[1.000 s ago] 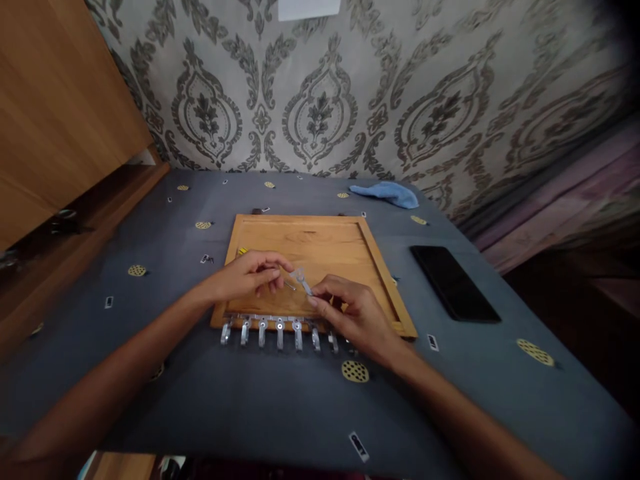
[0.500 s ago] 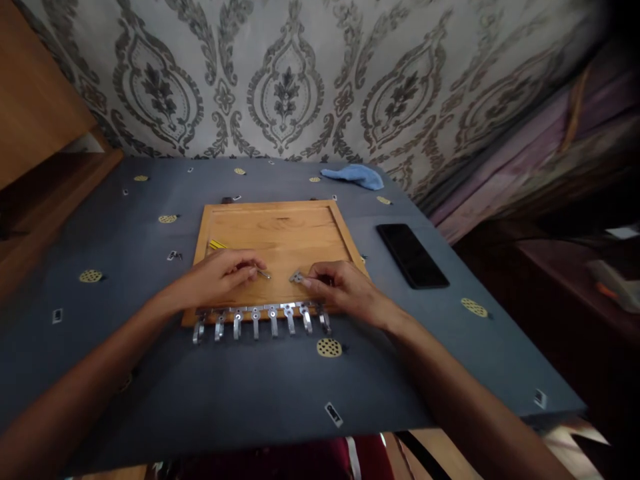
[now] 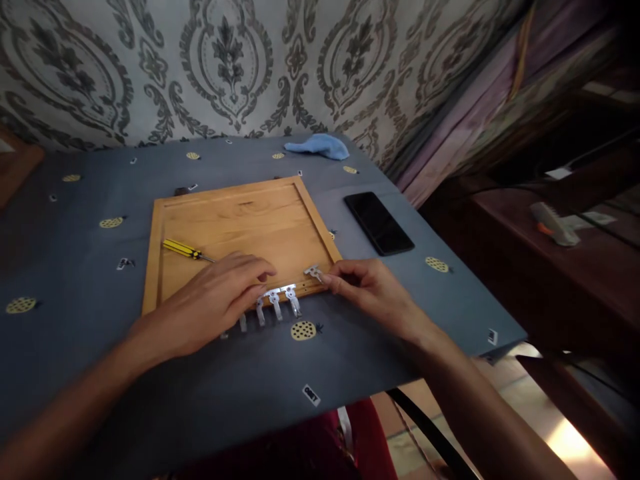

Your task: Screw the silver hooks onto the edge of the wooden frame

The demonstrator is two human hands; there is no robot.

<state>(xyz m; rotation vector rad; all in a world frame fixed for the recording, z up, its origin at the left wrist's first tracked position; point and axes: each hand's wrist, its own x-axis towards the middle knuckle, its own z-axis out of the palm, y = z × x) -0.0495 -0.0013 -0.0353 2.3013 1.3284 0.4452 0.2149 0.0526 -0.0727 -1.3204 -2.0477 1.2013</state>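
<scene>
My right hand (image 3: 365,287) pinches a small T-shaped metal hook (image 3: 314,272) between thumb and fingertips, just over the front right corner of a framed wooden board (image 3: 230,230). Along the board's front edge runs a row of similar metal hooks (image 3: 274,297), their curved arms pointing toward me. My left hand (image 3: 220,293) is above that row and hides part of it. Its index finger and thumb are curved and apart, with nothing visible between them. A yellow and black screwdriver (image 3: 183,249) lies on the board behind my left hand, its tip hidden.
The board lies on a table with a grey patterned cloth (image 3: 380,347). To its right is a black phone (image 3: 379,223). A blue cloth (image 3: 320,145) lies at the back, near the patterned wall (image 3: 227,53). The table's edge (image 3: 465,363) drops off at the right.
The view has turned to the right. My left hand has come off the middle of the board toward the hooks, baring more of the screwdriver. My right hand still holds its hook, now nearer the corner.
</scene>
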